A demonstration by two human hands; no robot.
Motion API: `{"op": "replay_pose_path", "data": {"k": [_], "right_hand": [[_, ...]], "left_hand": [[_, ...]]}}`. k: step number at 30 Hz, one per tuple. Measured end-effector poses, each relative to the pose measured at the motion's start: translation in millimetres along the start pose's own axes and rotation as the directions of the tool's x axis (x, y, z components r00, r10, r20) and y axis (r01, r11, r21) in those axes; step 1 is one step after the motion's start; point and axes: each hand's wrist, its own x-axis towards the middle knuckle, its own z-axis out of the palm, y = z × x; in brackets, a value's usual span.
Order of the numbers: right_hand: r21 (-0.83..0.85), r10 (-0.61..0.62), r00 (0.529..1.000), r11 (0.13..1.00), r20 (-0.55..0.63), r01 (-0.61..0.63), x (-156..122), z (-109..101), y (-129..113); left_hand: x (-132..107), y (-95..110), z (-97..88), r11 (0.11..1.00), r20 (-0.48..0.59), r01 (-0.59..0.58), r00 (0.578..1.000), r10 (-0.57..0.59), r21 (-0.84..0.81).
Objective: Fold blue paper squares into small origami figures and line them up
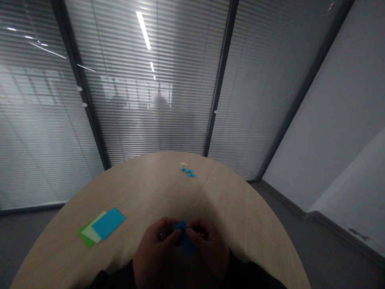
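A small piece of blue paper (187,244) is held between my two hands, low over the near part of the table. My left hand (158,245) pinches its left side between thumb and fingers. From the right, my right hand (207,245) pinches its upper edge, with the thumb laid against the paper. The paper looks partly folded, but shadow hides its creases and lower end. Farther off lie several small folded blue paper pieces (189,171) and one yellow folded piece (183,163), pointed in shape.
Flat sheets lie fanned at the left: a blue sheet (108,223) on top, a pale green sheet (94,232) and a bright green sheet (86,240) below. The round wooden table (144,192) ends near a glass partition with blinds (159,132). A white wall (331,132) stands right.
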Motion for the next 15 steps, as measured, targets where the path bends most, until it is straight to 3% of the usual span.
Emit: {"op": "replay_pose_path", "data": {"k": [9,15], "right_hand": [[-0.019,0.044,0.999,0.999,0.015,-0.044,2.1,0.1,-3.3],[0.034,0.023,1.000,0.999,0.003,-0.023,1.7,0.6,-1.7]], "left_hand": [[0.2,-5.2,-1.7,0.998,0.056,-0.025,0.998,0.028,-0.051],[0.3,-3.1,-2.7,0.999,-0.003,-0.025,1.000,0.025,-0.048]]}}
